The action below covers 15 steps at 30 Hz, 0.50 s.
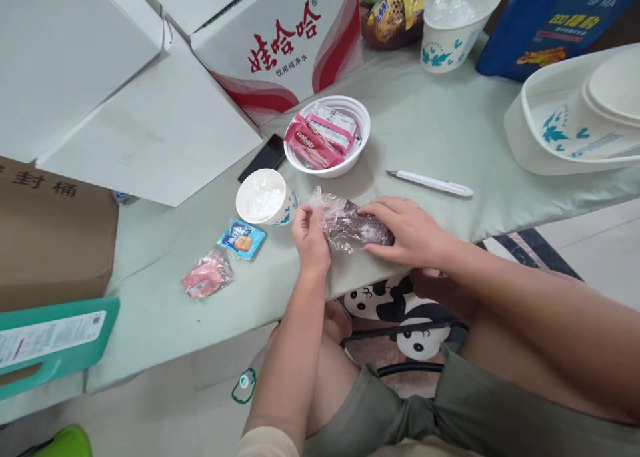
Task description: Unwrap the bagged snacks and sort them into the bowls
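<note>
A dark brown item in clear plastic wrap (pixel 350 225) lies at the table's front edge, its kind unclear through the wrap. My left hand (pixel 311 237) pinches the loose plastic at its left end. Around its right end curl the fingers of my right hand (pixel 405 230). Just left of my left hand stands a paper cup (pixel 291 207) with clear plastic inside. Behind the wrapped item sits a white bowl (pixel 364 140) of pink wafer packets (pixel 317 144). A blue snack packet (pixel 243 239) and a pink wrapped packet (pixel 207 275) lie to the left.
A white utility knife (pixel 430 182) lies right of the bowl, blade end leftward. A dark phone (pixel 263 157) rests beside the white carton (pixel 280 50). Farther back are another paper cup (pixel 450 44), a blue container (pixel 545 27) and a white tub (pixel 525 124) with cups.
</note>
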Each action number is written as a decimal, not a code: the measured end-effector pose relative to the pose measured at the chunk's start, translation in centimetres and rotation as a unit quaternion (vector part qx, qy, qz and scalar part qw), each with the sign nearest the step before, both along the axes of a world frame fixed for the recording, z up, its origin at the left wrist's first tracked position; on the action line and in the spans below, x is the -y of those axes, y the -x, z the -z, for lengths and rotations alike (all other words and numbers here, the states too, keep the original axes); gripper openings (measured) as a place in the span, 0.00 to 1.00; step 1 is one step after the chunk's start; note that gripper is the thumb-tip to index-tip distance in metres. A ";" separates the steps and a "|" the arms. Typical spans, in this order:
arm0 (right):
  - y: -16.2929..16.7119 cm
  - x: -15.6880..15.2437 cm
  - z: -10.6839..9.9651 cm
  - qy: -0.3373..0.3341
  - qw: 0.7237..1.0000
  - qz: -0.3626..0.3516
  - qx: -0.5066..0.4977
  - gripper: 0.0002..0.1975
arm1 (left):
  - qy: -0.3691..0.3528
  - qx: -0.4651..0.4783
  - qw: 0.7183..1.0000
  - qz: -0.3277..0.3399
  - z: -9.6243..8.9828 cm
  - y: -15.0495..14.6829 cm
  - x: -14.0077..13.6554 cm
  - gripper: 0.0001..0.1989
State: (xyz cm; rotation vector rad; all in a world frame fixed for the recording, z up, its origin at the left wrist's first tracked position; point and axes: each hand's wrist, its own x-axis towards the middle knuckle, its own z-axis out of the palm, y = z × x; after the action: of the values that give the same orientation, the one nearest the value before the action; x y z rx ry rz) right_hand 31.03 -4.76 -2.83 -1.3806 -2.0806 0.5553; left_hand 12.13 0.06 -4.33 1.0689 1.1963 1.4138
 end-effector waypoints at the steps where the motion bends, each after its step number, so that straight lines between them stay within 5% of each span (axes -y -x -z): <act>1: -0.1 0.0 0.0 0.004 1.000 0.000 -0.007 0.24 | 0.015 0.024 1.000 -0.012 -0.1 0.0 -0.1 0.12; 5: -0.9 -0.4 0.1 -0.010 0.999 0.006 -0.047 0.20 | 0.063 0.040 0.997 -0.031 -0.4 -0.1 -0.1 0.13; 11: -1.7 -0.8 -0.5 0.000 0.997 0.046 -0.058 0.07 | 0.032 -0.004 0.999 -0.034 -0.2 0.2 0.0 0.14; 15: -2.7 -1.1 -1.0 -0.012 0.993 0.089 -0.074 0.12 | 0.031 -0.018 0.998 -0.044 0.1 0.4 -0.1 0.13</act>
State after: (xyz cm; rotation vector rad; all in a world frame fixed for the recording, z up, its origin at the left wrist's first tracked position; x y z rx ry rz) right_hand 33.73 -3.67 -1.86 -1.4476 -1.8219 0.5385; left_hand 11.77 0.17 -4.43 1.0130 1.3183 1.4201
